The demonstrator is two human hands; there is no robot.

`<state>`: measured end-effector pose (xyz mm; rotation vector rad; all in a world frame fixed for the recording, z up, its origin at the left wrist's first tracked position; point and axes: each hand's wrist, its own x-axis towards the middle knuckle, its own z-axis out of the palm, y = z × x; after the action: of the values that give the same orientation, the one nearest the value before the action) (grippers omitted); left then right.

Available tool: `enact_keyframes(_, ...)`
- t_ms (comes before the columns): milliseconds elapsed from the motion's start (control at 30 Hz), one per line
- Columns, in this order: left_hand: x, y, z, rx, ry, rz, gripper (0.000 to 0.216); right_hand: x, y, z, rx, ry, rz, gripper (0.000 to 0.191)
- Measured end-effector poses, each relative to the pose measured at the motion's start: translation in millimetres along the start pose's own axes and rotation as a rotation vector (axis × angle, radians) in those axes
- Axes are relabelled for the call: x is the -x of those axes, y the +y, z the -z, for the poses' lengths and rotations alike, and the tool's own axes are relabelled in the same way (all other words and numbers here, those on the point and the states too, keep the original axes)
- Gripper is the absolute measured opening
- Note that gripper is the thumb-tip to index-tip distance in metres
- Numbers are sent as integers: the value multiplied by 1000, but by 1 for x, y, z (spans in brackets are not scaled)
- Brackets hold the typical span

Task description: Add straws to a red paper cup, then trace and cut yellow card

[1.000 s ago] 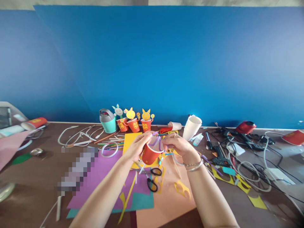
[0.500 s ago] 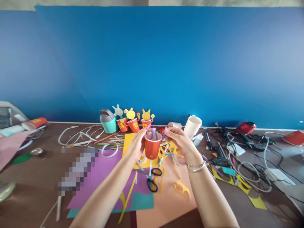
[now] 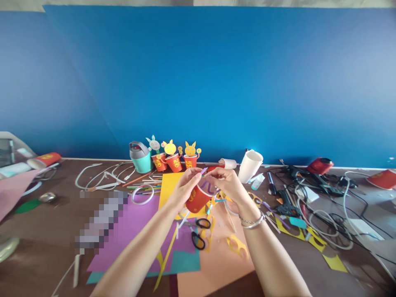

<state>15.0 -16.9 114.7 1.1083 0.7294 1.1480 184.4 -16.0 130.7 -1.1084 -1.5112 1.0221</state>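
Note:
My left hand (image 3: 182, 189) is closed around the left side of a red paper cup (image 3: 196, 201) with yellow lettering, holding it tilted in the air with its mouth toward the right. Purple strips (image 3: 208, 188) curl inside the cup's mouth, and one end pokes up by my left fingertips. At the rim, my right hand (image 3: 230, 187) pinches a purple strip; its fingertips partly hide the strip. A white straw (image 3: 184, 219) sticks out from the cup's base. Below the cup lie scissors (image 3: 198, 240) with black handles.
Behind stand red cups (image 3: 175, 163) topped with paper animal faces, a teal container (image 3: 141, 161) and a white cup (image 3: 250, 166). Purple paper (image 3: 123, 247) and peach paper (image 3: 213, 272) cover the middle. A glue gun (image 3: 288, 203) and tangled cables (image 3: 332, 233) are at right.
The cup has gone from upright to tilted, its mouth turning right. My right hand has moved left toward the rim, and the purple strip once spread out at the right is now drawn in.

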Motion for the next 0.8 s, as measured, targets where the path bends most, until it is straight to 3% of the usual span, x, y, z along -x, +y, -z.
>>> enact_keyframes(167, 4, 0, 2, -104, -204, 86, 72, 2, -2, -1, 0, 138, 68, 26)
enact_keyframes(333, 4, 4, -5, -105, -206, 214, 62, 1, 0, 1, 108, 236, 175, 20)
enact_keyframes(433, 4, 4, -6, -108, -168, 231, 60, 0, 1, 5, 119, 139, 126, 22)
enact_keyframes(600, 2, -2, 1, -150, -198, 217, 58, 4, -2, 19, 69, -151, 48, 29)
enact_keyframes(800, 3, -4, 5, -134, -311, 266, 57, 7, -1, 23, 117, -239, 62, 20)
